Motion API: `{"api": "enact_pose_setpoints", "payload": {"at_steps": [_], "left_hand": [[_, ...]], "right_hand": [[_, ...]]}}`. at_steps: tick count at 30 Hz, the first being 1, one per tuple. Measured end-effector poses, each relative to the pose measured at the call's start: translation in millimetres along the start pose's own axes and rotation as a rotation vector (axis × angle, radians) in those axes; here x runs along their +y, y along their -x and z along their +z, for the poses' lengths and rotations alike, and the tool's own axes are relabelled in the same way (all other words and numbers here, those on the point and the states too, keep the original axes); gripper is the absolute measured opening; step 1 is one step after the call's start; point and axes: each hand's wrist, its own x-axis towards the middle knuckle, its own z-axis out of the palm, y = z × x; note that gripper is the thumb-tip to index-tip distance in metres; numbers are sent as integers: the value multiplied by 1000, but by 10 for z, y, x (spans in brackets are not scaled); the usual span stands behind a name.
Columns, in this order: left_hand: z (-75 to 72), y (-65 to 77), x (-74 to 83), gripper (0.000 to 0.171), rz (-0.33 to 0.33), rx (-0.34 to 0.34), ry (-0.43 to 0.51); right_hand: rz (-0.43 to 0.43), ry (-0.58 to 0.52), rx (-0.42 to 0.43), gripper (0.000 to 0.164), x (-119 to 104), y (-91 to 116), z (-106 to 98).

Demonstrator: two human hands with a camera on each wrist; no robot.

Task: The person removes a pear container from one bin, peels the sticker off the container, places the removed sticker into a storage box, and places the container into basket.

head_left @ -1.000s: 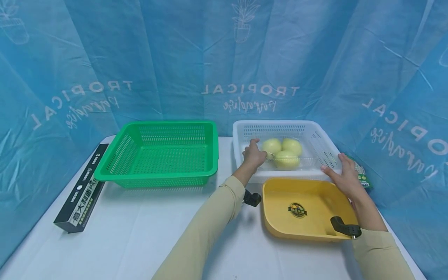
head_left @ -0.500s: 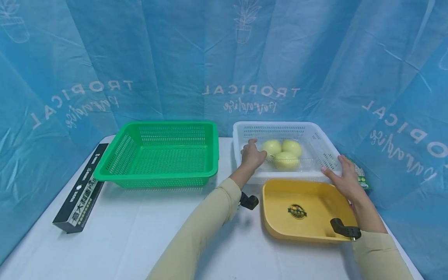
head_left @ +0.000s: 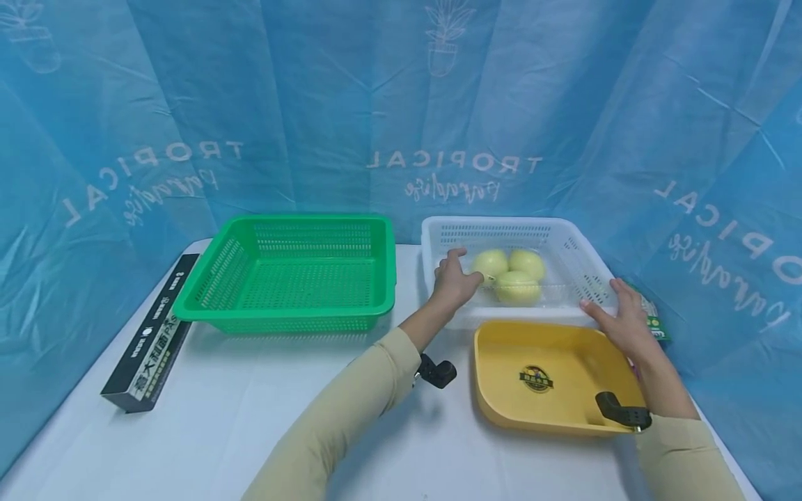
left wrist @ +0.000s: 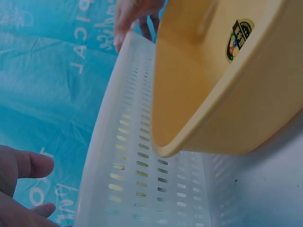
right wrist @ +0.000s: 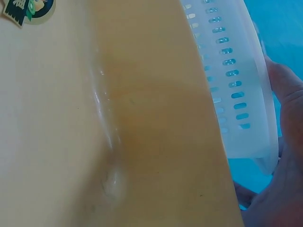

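Note:
Three round, pale yellow-green fruits (head_left: 516,289) sit in a clear plastic tray (head_left: 551,292) inside the white perforated basket (head_left: 501,312). Over that basket's left front part is my left hand (head_left: 452,284), its fingers spread, thumb near the fruits. The left wrist view shows these fingers (left wrist: 37,163) apart, just beyond the basket's rim. At the right front corner my right hand (head_left: 623,323) grips the basket, thumb on the rim and fingers outside. In the right wrist view that thumb (right wrist: 281,78) lies along the rim.
A yellow basin (head_left: 564,362) with a round label stands in front of the white basket, under my right wrist. To the left is a green basket (head_left: 288,312). A long black pasta box (head_left: 150,341) lies beyond it. A green packet (head_left: 654,323) shows behind my right hand.
My left forearm has swung to the left, while the left hand has stayed over the white basket. The right hand has kept its grip. The whole view has shifted slightly.

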Motion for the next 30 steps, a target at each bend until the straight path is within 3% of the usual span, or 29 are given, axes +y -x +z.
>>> {"api": "enact_pose_setpoints", "payload": {"at_steps": [9, 15, 22, 30], "left_hand": [[-83, 142, -2, 62, 34, -28, 49], [-177, 262, -37, 61, 75, -64, 92], [-275, 399, -69, 57, 112, -80, 131], [-425, 579, -116, 53, 104, -77, 121]], "right_hand": [[1, 85, -25, 91, -25, -30, -81], [-30, 78, -11, 83, -119, -15, -150], [-76, 70, 33, 81, -351, 72, -211], [-120, 54, 47, 80, -690, 276, -202]]}}
